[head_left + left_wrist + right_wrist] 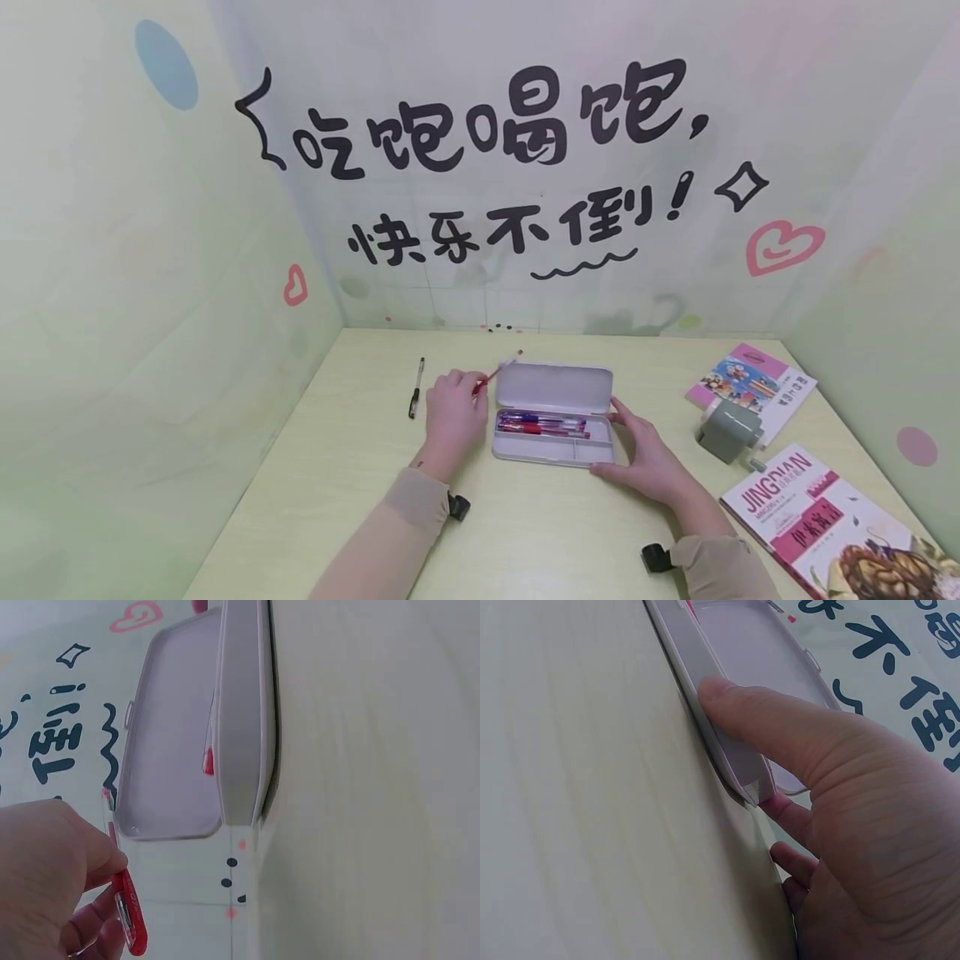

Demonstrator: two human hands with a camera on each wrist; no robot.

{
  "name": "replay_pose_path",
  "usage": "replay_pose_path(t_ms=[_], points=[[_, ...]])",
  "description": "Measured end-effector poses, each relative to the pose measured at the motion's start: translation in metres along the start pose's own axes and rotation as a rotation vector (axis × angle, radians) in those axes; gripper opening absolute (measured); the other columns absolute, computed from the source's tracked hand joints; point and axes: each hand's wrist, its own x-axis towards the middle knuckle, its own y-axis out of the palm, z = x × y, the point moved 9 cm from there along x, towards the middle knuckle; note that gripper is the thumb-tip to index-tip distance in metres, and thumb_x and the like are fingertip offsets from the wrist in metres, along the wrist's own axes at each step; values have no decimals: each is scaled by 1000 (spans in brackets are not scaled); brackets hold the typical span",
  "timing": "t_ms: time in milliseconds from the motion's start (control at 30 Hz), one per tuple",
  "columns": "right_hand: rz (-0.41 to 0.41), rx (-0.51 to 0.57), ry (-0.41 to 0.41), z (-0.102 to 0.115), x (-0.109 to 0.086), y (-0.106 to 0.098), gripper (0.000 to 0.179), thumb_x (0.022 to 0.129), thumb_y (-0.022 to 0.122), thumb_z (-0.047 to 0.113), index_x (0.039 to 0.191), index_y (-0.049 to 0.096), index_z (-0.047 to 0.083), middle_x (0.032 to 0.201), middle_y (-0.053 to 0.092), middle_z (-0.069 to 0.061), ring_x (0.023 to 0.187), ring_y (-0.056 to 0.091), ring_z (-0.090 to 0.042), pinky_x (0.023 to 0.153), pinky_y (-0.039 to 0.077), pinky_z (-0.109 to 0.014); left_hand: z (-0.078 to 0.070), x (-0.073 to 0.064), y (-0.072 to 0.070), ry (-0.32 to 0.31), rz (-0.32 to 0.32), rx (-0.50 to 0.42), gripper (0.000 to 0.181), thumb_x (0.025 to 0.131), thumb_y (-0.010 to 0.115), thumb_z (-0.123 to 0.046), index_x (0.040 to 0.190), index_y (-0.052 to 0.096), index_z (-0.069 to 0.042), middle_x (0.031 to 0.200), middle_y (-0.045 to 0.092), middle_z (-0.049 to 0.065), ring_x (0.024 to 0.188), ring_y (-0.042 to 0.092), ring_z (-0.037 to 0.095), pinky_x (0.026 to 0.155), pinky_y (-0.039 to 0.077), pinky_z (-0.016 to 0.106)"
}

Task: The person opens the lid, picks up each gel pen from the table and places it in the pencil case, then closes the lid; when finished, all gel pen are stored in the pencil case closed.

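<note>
Between the thumb and fingers of my left hand [456, 417] is a red gel pen [131, 911], tilted, its far end up near the left edge of the raised lid [555, 386]. This lid belongs to a pale pencil case [532, 456] lying open on the table. Several pens [536, 426], red and blue-purple, lie in its long back compartment. My right hand [651, 462] grips the case's right end; in the right wrist view its thumb [735, 701] presses the front wall while fingers reach round the end. A black pen [416, 390] lies left of my left hand.
On the right, a grey-green pencil sharpener [727, 431] stands at a pink-and-white booklet [787, 408]. A larger book [813, 508] lies nearer, along the table's right side. Behind the table [315, 467] rises a printed wall [450, 292].
</note>
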Motion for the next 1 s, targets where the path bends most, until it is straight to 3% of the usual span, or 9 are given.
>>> replay_pose_path(t_ms=[400,767,1000], points=[[-4,-4,-3,-1,1,1,127,83,96,45,176,19,5,166,51,-25,158,34,-57,125,25,-81,-42,-12,11,134,74,40,23,105,73,-32,126,79,-27,114,74,-1,101,61,22,84,49,39],[1,6,0,2,1,1,126,84,96,43,175,19,4,166,51,-26,158,33,-58,125,25,-82,-65,-25,34,269,173,41,18,104,76,-32,120,83,-31,114,75,-4,103,62,21,85,48,37],[-4,1,-4,1,0,0,126,83,96,43,176,18,5,165,51,-27,158,32,-59,125,24,-82,-75,-32,42,322,184,49,15,101,79,-30,115,85,-31,110,76,-5,108,63,21,87,50,39]])
